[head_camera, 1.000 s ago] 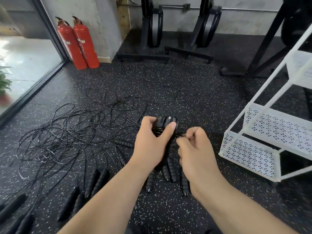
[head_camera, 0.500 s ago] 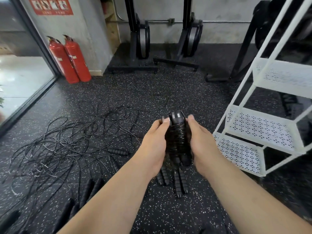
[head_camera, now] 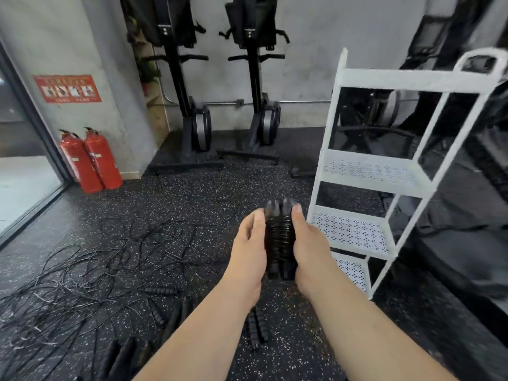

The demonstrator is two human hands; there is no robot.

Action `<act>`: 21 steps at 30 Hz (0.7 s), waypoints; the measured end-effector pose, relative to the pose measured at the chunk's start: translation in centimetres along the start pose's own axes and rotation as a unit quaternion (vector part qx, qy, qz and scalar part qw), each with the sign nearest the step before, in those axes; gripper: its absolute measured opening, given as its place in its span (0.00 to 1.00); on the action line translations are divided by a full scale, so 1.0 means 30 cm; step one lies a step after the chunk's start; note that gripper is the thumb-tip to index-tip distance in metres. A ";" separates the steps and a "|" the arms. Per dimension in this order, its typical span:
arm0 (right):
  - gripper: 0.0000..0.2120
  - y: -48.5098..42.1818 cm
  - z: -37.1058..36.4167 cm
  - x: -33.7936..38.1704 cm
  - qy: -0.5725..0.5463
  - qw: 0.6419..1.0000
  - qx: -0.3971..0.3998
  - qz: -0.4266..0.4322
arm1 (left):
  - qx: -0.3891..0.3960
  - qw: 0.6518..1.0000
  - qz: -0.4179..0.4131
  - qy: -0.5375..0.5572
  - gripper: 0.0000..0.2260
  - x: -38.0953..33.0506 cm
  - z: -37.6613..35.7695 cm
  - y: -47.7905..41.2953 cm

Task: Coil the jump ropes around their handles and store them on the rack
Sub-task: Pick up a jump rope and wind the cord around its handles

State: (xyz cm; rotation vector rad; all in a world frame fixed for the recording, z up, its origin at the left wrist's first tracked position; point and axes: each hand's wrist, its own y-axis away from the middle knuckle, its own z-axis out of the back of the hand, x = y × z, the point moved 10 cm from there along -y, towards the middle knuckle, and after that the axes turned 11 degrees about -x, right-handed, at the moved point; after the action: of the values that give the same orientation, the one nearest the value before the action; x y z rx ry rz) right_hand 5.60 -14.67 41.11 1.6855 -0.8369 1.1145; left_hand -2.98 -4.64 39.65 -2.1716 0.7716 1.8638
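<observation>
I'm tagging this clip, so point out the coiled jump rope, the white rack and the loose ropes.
coiled jump rope [head_camera: 279, 237]: head view, wound cord at the bundle's middle.
white rack [head_camera: 357, 171]: head view, perforated wall of a middle shelf.
loose ropes [head_camera: 90, 273]: head view, tangled cords on the floor.

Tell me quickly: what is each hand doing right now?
Left hand: holding the coiled jump rope from its left side.
Right hand: holding the same rope from its right side.
</observation>
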 end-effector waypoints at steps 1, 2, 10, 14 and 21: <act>0.23 0.005 0.038 0.037 -0.005 1.000 -0.009 0.011 | 0.000 1.000 0.007 -0.018 0.18 0.001 -0.027 0.029; 0.22 0.013 0.076 0.078 -0.011 0.999 -0.023 0.025 | 0.002 0.999 0.000 -0.043 0.19 -0.010 -0.059 0.062; 0.22 0.056 0.304 0.340 -0.003 0.989 -0.100 0.108 | 0.033 0.986 -0.122 -0.110 0.19 -0.156 -0.364 0.283; 0.24 0.028 0.372 0.384 -0.044 0.995 -0.091 0.005 | 0.028 0.978 -0.158 -0.130 0.19 -0.221 -0.459 0.319; 0.22 -0.026 0.465 0.609 0.008 0.989 -0.092 0.119 | 0.103 0.992 -0.037 -0.062 0.18 -0.311 -0.693 0.292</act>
State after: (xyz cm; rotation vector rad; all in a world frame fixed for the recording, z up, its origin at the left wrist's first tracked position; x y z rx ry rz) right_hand 17.13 -28.37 55.52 1.4483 -1.1175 1.1693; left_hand 10.03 -19.04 54.48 -1.9141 0.8080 1.7760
